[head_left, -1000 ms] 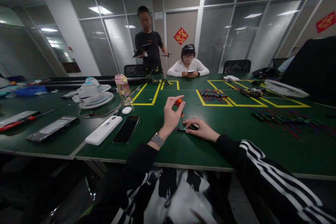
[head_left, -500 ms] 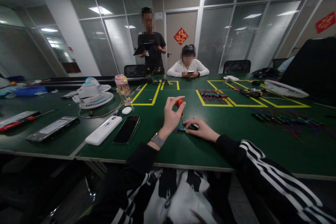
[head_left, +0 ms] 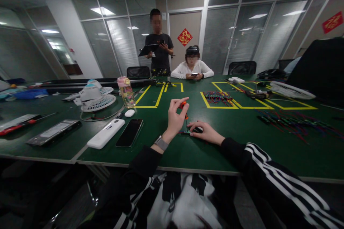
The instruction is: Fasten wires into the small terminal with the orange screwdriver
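My left hand (head_left: 175, 116) is closed around the orange handle of a screwdriver (head_left: 184, 105), which stands upright with its thin shaft pointing down. The tip meets a small green circuit board (head_left: 185, 132) lying on the green table (head_left: 166, 150). My right hand (head_left: 205, 132) rests on the table and its fingertips pinch the right end of that board. Something dark shows beneath the right fingers, and I cannot make out what it is. The board is partly hidden by my fingers.
Left of my hands lie a black phone (head_left: 129, 132), a white power bank (head_left: 106, 133), a bottle (head_left: 126, 92) and a fan (head_left: 98, 100). Bundles of wired boards (head_left: 298, 121) lie to the right, more (head_left: 218, 97) inside yellow tape. Two people are across the table, one standing (head_left: 160, 53), one seated (head_left: 192, 68).
My hands, the screwdriver and the board have barely moved. The standing person across the table has shifted slightly to the right and raised a phone.
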Available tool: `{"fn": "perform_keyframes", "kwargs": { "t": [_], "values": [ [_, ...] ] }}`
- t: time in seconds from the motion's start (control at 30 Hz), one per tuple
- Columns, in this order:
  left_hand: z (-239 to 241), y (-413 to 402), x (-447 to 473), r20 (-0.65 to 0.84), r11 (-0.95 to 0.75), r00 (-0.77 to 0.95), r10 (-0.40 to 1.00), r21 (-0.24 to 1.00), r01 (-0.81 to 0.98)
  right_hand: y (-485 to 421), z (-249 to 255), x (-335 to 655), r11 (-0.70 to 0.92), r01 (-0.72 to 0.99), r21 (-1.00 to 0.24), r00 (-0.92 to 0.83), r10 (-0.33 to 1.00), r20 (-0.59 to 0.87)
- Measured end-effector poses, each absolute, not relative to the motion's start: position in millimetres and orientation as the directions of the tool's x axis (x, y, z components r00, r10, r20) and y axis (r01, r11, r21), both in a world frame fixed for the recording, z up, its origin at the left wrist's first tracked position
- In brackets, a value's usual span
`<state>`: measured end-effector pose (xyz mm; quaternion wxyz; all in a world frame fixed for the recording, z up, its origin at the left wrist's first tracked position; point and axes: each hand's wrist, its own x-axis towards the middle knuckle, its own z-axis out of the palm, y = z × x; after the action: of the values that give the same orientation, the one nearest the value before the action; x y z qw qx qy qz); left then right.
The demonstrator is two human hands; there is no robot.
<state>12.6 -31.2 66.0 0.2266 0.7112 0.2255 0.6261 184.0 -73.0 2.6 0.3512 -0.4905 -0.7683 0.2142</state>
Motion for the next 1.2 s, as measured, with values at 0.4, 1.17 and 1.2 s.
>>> {"fn": "perform_keyframes", "kwargs": {
  "t": [0.4,1.17,1.2],
  "values": [
    [64.5,-30.5,13.9,0.783,-0.788,0.1,0.614,0.614,0.029,-72.8,2.6,184.1,0.425,0.607,-0.671,-0.275,0.905,0.323],
    [64.0,-27.7,13.9,0.768,-0.771,0.164,0.619,0.634,-0.061,-72.8,2.7,184.3,0.418,0.608,-0.675,-0.274,0.909,0.315],
    [63.5,-27.5,14.1,0.764,-0.767,0.161,0.624,0.639,-0.058,-72.9,2.8,184.3,0.419,0.608,-0.675,-0.276,0.908,0.315]
  ]
}}
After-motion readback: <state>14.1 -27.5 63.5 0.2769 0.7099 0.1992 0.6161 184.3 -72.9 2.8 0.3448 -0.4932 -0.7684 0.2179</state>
